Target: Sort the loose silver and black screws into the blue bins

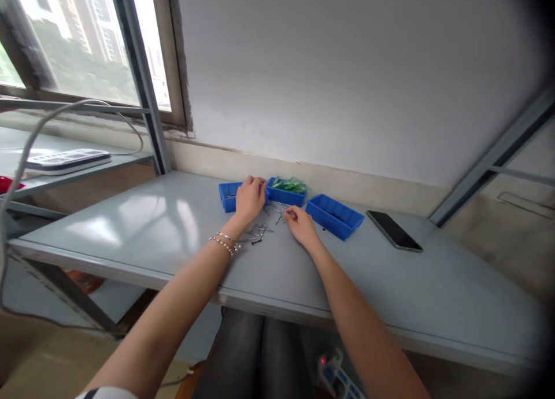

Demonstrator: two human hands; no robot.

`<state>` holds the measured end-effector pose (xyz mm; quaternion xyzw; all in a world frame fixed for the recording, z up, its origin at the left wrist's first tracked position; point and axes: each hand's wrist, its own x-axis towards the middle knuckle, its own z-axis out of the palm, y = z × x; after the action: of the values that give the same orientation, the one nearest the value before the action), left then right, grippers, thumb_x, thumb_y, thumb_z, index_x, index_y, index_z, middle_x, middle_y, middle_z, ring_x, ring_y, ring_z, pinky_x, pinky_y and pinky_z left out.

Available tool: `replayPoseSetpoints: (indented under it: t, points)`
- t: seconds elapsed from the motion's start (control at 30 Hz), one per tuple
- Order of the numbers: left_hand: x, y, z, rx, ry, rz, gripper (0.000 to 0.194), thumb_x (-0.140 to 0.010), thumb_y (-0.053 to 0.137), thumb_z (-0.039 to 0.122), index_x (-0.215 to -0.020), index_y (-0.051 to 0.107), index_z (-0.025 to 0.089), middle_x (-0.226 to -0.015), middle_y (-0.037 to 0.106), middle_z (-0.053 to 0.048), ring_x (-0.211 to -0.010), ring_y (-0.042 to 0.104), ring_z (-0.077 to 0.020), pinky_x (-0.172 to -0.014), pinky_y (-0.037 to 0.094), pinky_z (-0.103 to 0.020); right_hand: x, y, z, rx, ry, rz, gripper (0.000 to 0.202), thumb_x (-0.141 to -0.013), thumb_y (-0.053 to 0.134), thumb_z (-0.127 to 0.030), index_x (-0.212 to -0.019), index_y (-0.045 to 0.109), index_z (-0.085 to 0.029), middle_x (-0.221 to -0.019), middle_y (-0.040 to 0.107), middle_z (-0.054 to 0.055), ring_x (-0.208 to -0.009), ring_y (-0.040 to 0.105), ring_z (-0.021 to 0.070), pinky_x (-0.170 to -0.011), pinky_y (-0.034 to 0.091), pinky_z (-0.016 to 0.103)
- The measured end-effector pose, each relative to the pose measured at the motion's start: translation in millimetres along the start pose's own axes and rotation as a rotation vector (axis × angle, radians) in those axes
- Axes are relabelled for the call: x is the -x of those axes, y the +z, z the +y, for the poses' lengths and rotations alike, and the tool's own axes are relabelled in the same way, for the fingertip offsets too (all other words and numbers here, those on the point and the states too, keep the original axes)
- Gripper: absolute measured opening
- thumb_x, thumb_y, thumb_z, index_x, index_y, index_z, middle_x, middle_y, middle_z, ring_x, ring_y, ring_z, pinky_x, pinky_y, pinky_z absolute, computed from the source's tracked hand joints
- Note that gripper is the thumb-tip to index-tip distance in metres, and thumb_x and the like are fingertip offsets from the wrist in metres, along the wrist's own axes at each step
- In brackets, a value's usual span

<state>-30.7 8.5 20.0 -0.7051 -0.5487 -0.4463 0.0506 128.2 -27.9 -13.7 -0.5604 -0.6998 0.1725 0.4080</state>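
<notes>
My left hand is over the right side of a blue bin with a few metal pieces in it. Its fingers are curled together, and anything between them is hidden. To the right, my right hand sits low over the table, thumb and fingertips pinched beside some loose screws; what they grip is too small to make out. More silvery screws lie scattered between the hands, with a dark screw at their near side.
Behind the hands, a blue bin holds green plastic pieces. Right of my right hand stands another blue bin with dark small parts inside. A phone lies farther right on the grey table. A wall rises behind.
</notes>
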Motion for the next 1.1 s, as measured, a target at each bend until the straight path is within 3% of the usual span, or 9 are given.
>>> replayPoseSetpoints:
  t: [0.17,0.37,0.5,0.67,0.8,0.93,1.03,1.1]
  points:
    - [-9.3,-13.8,-17.1,-0.178,-0.166,0.079,0.032,-0.088,0.029,0.028,-0.103,0.056,0.019,-0.103,0.051,-0.01,-0.09,0.05,-0.0189,-0.079,0.038,-0.032,1.2,0.3,-0.9,0.029,-0.001,-0.023,0.012,-0.077,0.048,-0.025,-0.076,0.055,-0.016,-0.056,0.05,-0.001,-0.054,0.044,0.0111,-0.055,0.03,0.021]
    - [-9.9,-15.6,-29.0,-0.334,-0.342,-0.092,0.031,-0.085,0.032,0.024,-0.096,0.06,0.019,-0.103,0.053,-0.013,-0.1,0.046,-0.0292,-0.08,0.037,-0.046,2.1,-0.3,-3.3,0.054,0.006,-0.053,0.012,-0.078,0.048,-0.024,-0.079,0.057,-0.016,-0.062,0.054,0.0,-0.058,0.046,0.0108,-0.058,0.032,0.021]
    - [-9.7,-12.8,-33.4,-0.334,-0.365,-0.147,0.029,-0.082,0.036,0.022,-0.094,0.062,0.018,-0.103,0.055,-0.015,-0.101,0.045,-0.0308,-0.081,0.036,-0.048,1.1,1.2,-3.2,0.066,0.008,-0.101,0.012,-0.077,0.05,-0.024,-0.08,0.059,-0.016,-0.061,0.052,-0.001,-0.059,0.046,0.0106,-0.058,0.033,0.022]
    - [-8.8,-10.4,-35.5,-0.323,-0.366,-0.227,0.027,-0.08,0.037,0.018,-0.09,0.062,0.017,-0.1,0.057,-0.015,-0.102,0.046,-0.0324,-0.082,0.034,-0.051,4.2,4.9,-9.4,0.141,-0.218,-0.095,0.019,-0.075,0.058,-0.026,-0.09,0.062,-0.016,-0.084,0.056,0.005,-0.084,0.048,0.0152,-0.076,0.037,0.027]
    - [-8.7,-13.6,-33.3,-0.304,-0.387,-0.18,0.028,-0.079,0.039,0.019,-0.1,0.056,0.015,-0.103,0.055,-0.017,-0.103,0.045,-0.0333,-0.082,0.034,-0.051,17.1,10.3,-29.7,0.304,-0.347,-0.222,0.025,-0.084,0.047,-0.03,-0.105,0.06,-0.024,-0.112,0.054,0.004,-0.103,0.04,0.0208,-0.086,0.033,0.037]
    - [-11.3,-19.8,-31.9,-0.211,-0.435,-0.093,0.027,-0.078,0.038,0.018,-0.101,0.053,0.019,-0.103,0.054,-0.014,-0.102,0.047,-0.0304,-0.085,0.033,-0.053,32.3,22.0,-49.4,0.446,-0.45,-0.346,0.033,-0.088,0.041,-0.031,-0.119,0.051,-0.032,-0.132,0.04,0.001,-0.113,0.035,0.0237,-0.088,0.031,0.044]
    - [-13.2,-22.0,-32.0,-0.172,-0.451,-0.057,0.025,-0.078,0.038,0.017,-0.098,0.053,0.019,-0.102,0.054,-0.013,-0.102,0.047,-0.0289,-0.088,0.031,-0.054,38.4,30.9,-53.4,0.453,-0.498,-0.428,0.036,-0.09,0.037,-0.035,-0.125,0.043,-0.035,-0.138,0.032,-0.001,-0.118,0.032,0.0231,-0.09,0.03,0.045]
    - [-13.8,-21.7,-31.7,-0.165,-0.45,-0.062,0.024,-0.078,0.038,0.017,-0.097,0.053,0.019,-0.102,0.054,-0.013,-0.102,0.047,-0.0287,-0.088,0.031,-0.054,39.1,34.9,-51.3,0.439,-0.498,-0.466,0.036,-0.09,0.036,-0.038,-0.125,0.044,-0.033,-0.137,0.034,-0.001,-0.119,0.033,0.0217,-0.09,0.031,0.044]
